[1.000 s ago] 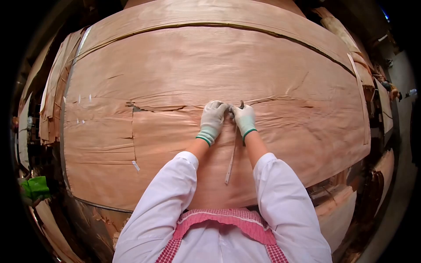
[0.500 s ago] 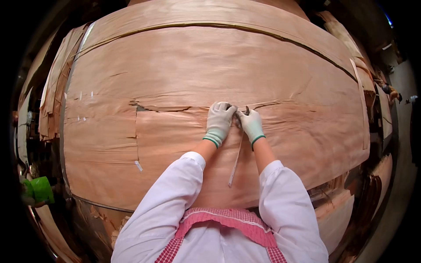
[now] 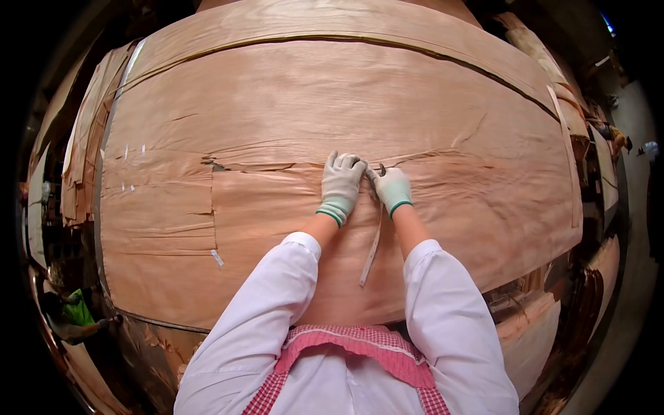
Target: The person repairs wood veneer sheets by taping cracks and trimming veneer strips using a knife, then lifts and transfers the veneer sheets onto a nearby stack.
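Note:
A large reddish wood veneer sheet [image 3: 290, 97] lies before me, with a long crack [image 3: 270, 167] running across its middle. My gloved left hand [image 3: 342, 183] rests on the sheet at the crack, its fingers bent and close together; whatever they may pinch is hidden. Just to its right, my gloved right hand [image 3: 390, 187] is closed around a small dark tool [image 3: 382, 169], whose tip shows above the fingers. From between the hands a narrow pale strip [image 3: 371, 256] hangs down over the veneer. The fingertips of both hands nearly meet.
Small white tape pieces [image 3: 216, 258] lie on the veneer at the left. A person in green [image 3: 79, 310] is at the lower left edge. Veneer stacks [image 3: 86, 138] stand at the left, and rolled veneer [image 3: 543, 55] lies at the upper right. Another person [image 3: 618, 137] is far right.
Both hands stay at the crack, with small shifts; my left fingers look slightly more raised. The pale strip has swung a little. The person at the lower left now shows more of the head and arm.

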Demonstrator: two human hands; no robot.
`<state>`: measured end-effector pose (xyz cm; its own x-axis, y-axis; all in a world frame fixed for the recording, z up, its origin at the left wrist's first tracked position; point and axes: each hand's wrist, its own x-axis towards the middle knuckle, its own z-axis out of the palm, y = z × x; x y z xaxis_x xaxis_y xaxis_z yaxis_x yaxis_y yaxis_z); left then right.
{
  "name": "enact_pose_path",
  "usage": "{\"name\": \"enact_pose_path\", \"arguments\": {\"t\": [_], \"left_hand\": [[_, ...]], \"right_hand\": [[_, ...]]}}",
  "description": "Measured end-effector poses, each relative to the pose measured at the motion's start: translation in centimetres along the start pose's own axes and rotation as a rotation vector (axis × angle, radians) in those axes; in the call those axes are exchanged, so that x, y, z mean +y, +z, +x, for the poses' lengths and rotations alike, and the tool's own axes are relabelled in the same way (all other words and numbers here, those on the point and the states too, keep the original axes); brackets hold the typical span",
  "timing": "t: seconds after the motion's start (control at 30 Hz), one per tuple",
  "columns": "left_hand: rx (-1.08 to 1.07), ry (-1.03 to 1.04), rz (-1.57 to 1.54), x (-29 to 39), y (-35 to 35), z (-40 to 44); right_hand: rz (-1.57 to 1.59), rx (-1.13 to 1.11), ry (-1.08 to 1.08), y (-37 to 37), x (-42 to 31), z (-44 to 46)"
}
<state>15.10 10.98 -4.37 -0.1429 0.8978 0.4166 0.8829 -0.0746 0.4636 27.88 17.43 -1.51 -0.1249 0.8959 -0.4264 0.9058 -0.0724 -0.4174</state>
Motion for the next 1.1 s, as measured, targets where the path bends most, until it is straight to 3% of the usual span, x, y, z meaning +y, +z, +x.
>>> {"name": "enact_pose_path", "arguments": {"t": [0.07, 0.17, 0.2, 0.27, 0.33, 0.37, 0.43, 0.47, 0.63, 0.73, 0.87, 0.97, 1.1], "left_hand": [[-0.023, -0.026, 0.05, 0.6, -0.1, 0.3], [-0.011, -0.081, 0.096, 2.0, 0.2, 0.5], [-0.001, -0.109, 0.111, 2.4, 0.2, 0.3], [-0.156, -0.158, 0.114, 2.9, -0.7, 0.8], [-0.293, -0.194, 0.117, 3.2, -2.0, 1.6], [-0.216, -0.162, 0.053, 2.5, -2.0, 1.2], [-0.048, -0.092, -0.079, 0.6, -1.9, 0.6], [0.003, -0.108, -0.086, -0.1, -3.9, 0.7], [0.057, -0.194, -0.126, -5.8, -4.7, -0.6], [0.091, -0.192, -0.108, -6.1, -4.7, -0.6], [0.078, -0.224, -0.072, -5.8, -4.8, -0.6], [0.083, -0.093, -0.09, -6.1, -4.7, -0.5], [-0.159, 0.158, 0.116, -5.7, -4.0, -2.5]], "right_hand": [[-0.019, -0.036, 0.021, -0.1, 1.0, -1.0], [0.012, 0.172, -0.035, 1.5, 2.3, -3.1], [0.085, 0.22, -0.144, 1.8, 2.6, -3.6], [-0.127, 0.162, -0.353, -0.4, 3.7, -2.4], [-0.195, 0.094, -0.216, -5.4, 1.8, -2.7], [-0.143, 0.154, -0.311, -6.6, 2.1, -2.5], [0.279, -0.06, -0.152, -8.1, 1.5, -3.4], [0.344, -0.064, -0.172, -7.7, 1.5, -3.8], [0.723, -0.078, -0.253, 0.5, 0.9, -4.6], [0.894, -0.08, -0.159, 3.3, -2.3, -3.9], [0.53, -0.09, -0.052, 4.2, -6.4, -1.0], [-0.024, 0.103, -0.064, 3.9, -8.4, -0.3], [-0.12, 0.056, -0.078, 3.0, -7.5, -2.0]]}}
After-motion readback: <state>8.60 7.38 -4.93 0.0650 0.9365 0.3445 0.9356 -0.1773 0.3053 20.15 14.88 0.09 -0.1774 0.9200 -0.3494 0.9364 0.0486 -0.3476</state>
